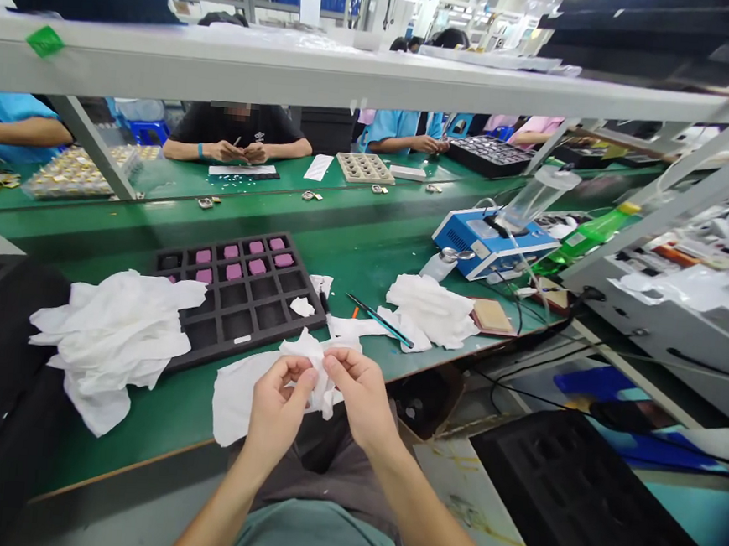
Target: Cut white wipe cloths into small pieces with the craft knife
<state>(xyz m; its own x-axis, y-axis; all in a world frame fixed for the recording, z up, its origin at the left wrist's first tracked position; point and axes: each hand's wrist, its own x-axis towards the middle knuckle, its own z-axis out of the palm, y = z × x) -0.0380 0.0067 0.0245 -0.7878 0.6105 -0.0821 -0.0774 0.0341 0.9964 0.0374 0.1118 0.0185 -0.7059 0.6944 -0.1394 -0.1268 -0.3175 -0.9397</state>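
Observation:
Both hands are at the table's front edge, pinching one crumpled white wipe (316, 353). My left hand (280, 397) has its fingers curled in with the thumb pressed against them. Opposite it, my right hand (359, 390) grips the wipe between thumb and fingertips. Whether something small lies inside the wipe is hidden. Under and beside the hands a flat white sheet (234, 397) covers part of the green table. Just beyond, a black foam tray (260, 317) holds several pink blocks (233, 271) in its far pockets, with a scrap of white tissue (302, 306) near its right side.
White cloths (120, 329) are heaped at left, and more wipes (431, 308) lie at right. Near those sit a teal pen (379, 320), a metal-topped bottle (439, 264), a blue machine (493, 241) and a green bottle (585, 240). A shelf (329, 81) crosses overhead; co-workers sit opposite.

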